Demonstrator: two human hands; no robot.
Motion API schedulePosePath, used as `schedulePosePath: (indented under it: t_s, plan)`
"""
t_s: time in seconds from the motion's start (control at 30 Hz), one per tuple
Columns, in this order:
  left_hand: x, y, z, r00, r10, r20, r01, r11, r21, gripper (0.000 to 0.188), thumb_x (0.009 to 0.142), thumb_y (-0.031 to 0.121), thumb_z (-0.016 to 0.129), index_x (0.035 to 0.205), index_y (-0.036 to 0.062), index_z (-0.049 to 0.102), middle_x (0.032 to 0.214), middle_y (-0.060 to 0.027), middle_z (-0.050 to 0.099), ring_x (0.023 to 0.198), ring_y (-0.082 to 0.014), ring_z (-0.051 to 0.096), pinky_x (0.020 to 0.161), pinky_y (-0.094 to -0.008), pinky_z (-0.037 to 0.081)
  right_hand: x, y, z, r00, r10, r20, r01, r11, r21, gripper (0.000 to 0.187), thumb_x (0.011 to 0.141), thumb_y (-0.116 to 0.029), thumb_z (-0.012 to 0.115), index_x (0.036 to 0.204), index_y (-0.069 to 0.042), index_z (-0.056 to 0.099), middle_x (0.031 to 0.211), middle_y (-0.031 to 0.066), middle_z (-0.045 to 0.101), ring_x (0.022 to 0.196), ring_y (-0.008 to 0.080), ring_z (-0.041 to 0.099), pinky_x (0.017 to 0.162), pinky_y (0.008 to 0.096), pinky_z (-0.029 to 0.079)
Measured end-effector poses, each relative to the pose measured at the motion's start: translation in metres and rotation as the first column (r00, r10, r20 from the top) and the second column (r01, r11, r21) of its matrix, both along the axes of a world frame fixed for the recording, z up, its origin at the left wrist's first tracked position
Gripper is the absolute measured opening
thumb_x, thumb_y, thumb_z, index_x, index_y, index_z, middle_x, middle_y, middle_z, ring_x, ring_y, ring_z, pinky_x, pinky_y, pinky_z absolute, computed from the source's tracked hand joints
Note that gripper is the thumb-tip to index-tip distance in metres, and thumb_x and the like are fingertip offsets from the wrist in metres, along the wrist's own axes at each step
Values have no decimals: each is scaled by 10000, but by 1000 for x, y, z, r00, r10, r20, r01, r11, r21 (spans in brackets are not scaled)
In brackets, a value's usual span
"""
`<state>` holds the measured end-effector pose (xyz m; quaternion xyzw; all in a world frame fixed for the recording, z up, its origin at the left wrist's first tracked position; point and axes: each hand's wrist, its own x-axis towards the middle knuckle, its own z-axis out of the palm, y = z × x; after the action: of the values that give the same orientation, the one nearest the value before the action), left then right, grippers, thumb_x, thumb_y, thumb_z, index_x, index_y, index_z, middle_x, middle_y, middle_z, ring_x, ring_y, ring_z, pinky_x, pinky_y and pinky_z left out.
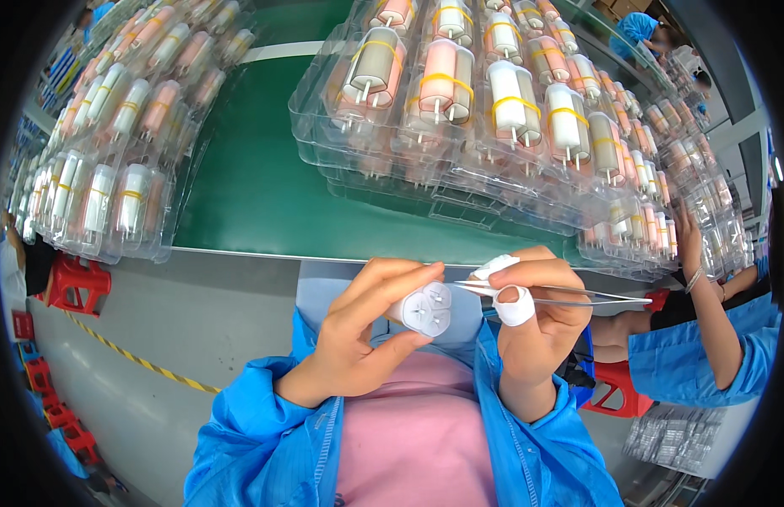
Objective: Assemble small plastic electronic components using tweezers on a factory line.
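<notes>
My left hand (354, 338) is closed around a bundle of three white cylinders (426, 311), held with their round ends facing up. Each end has a small thin piece at its centre. In my right hand (540, 338) is a pair of metal tweezers (635, 300), pinched between thumb and fingers. Its tips point left and sit just beside the bundle; whether they touch it I cannot tell. A white wrap (514, 309) circles the right thumb, and another white covering (496, 267) is on a fingertip. Both hands are above my lap, in front of the table edge.
Stacked clear plastic trays (459, 169) of white, pink and grey banded cylinders stand on the green table (248, 186). More trays (113, 186) are at the left. A co-worker's arm (704, 313) reaches in at the right, near a red stool (616, 389).
</notes>
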<state>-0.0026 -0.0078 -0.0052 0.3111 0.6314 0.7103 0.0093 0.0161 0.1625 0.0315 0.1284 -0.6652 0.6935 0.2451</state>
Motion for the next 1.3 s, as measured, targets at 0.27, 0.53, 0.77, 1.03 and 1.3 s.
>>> schedulePosePath:
  t_s: [0.27,0.53,0.77,1.03,1.3]
  plan:
    - [-1,-3,3,994,-91,54,88,994,60,510,786,11,650,1266,-49,489,1186,-161,490,1088,-239,520,902,-320,440,3,-1,3,1000,1,30,-5,991,135,128,717,15,698,842,10,674,811,134,671,702,169,642,601,245,497]
    - [-1,-3,1,996,-78,53,75,996,56,503,793,27,647,1263,-56,490,1183,-166,491,1090,-243,518,906,-324,438,1,-1,4,1000,0,14,-3,982,190,145,702,7,708,843,0,676,798,133,674,679,174,651,587,245,501]
    - [0,-2,-1,992,-92,84,86,993,75,510,790,29,648,1265,-58,486,1187,-166,487,1094,-244,515,911,-325,436,1,0,2,1000,-1,4,0,977,212,133,709,2,703,838,-1,674,796,129,675,668,172,649,575,240,495]
    - [-1,-3,1,993,-99,65,94,993,74,509,791,33,648,1265,-60,485,1180,-166,486,1086,-240,515,906,-320,435,2,-2,6,1000,-12,-11,14,977,214,136,700,-12,718,828,-1,677,799,129,675,672,178,650,578,244,498]
    - [1,-3,1,993,-92,79,87,994,63,516,787,33,657,1266,-53,488,1181,-162,487,1080,-237,513,901,-319,434,2,-1,3,1000,-5,-2,5,974,228,139,708,1,707,842,0,672,796,131,674,678,174,650,582,241,498]
